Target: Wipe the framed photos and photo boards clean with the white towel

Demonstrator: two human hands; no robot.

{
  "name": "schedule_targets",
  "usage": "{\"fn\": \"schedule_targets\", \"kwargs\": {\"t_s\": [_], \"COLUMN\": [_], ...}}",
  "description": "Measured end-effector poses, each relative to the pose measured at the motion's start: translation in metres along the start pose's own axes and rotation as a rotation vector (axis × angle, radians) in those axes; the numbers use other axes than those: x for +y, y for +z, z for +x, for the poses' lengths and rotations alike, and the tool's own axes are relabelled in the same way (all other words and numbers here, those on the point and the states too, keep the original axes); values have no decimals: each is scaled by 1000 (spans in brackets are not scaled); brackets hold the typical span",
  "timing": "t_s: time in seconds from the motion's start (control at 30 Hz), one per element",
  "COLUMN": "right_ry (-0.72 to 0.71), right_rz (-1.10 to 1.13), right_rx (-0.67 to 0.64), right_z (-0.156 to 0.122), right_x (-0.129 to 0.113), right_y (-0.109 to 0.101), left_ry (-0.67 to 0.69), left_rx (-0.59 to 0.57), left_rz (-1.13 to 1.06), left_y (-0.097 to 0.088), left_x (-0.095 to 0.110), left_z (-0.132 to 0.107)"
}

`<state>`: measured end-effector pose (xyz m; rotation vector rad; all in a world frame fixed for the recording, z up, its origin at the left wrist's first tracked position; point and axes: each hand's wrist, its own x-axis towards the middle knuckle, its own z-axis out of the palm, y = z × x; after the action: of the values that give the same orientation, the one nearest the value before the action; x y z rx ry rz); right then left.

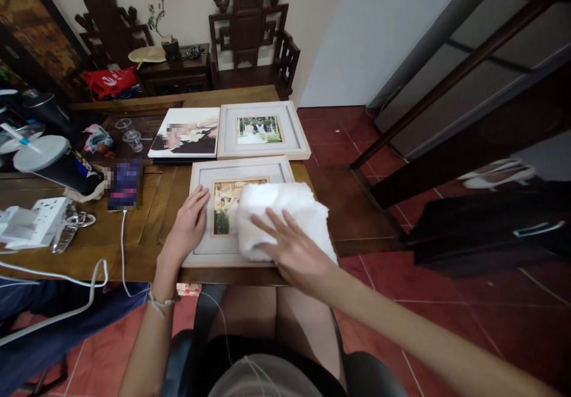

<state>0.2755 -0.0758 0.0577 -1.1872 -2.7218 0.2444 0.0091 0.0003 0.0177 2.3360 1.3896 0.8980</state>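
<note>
A light wooden picture frame (243, 163) with a grey mat lies flat at the table's near edge. Its photo (222, 206) is partly hidden by a folded, fluffy white towel (285, 197). My right hand (289, 242) has the towel pressed on the frame's right half, fingers spread over the top and thumb at its near fold. On the frame's left border rests my left hand (190, 221), its fingers laid flat. Just beyond are a second picture frame (294, 129) holding a couple's photo and a white-edged photo panel (185, 132).
Left on the wooden table (167, 186) are a charging phone (125, 186), a lidded black cup (66, 162), clear plastic cups (129, 135) and a white power strip (42, 221). White cables trail over the near edge. Dark wooden chairs (250, 34) stand behind.
</note>
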Motion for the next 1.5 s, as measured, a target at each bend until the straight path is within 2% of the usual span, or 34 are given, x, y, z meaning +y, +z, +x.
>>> {"fn": "schedule_targets", "kwargs": {"t_s": [0.2, 0.33, 0.47, 0.63, 0.7, 0.77, 0.87, 1.0, 1.13, 1.23, 1.3, 1.37, 1.5], "right_ry": [142, 201, 132, 30, -31, -65, -22, 79, 146, 153, 104, 35, -52], "right_rz": [-175, -236, -209, 17, 111, 165, 136, 30, -77, -161, -193, -190, -70], "right_rx": [121, 100, -12, -192, -230, -231, -157, 36, 197, 182, 128, 69, -37], "right_z": [70, 90, 67, 9, -8, -15, -6, 30, 70, 92, 95, 88, 48], "right_x": [60, 73, 49, -4, -21, -30, -25, 15, 67, 88, 88, 77, 33], "right_y": [-5, -6, -8, -35, -44, -43, -24, 1, -1, -6, -6, -4, -9], "left_ry": [29, 20, -5, -40, -48, -50, -45, -27, -3, 1, -5, -14, -38], "left_rx": [-3, 5, 6, 7, 9, 14, 20, 13, 3, -8, -4, 9, 36], "left_rz": [8, 3, 21, 13, 9, 11, 26, 49, 37, 29, 26, 17, 4], "left_y": [-1, -1, 0, 0, 0, 0, 1, 3, 2, 1, 0, 1, 3], "left_x": [-2, -2, 0, 3, 4, 4, 3, -1, -2, -1, -1, -1, -2], "left_z": [3, 3, 4, 3, 2, 1, 0, -1, 0, 0, 1, 1, 2]}}
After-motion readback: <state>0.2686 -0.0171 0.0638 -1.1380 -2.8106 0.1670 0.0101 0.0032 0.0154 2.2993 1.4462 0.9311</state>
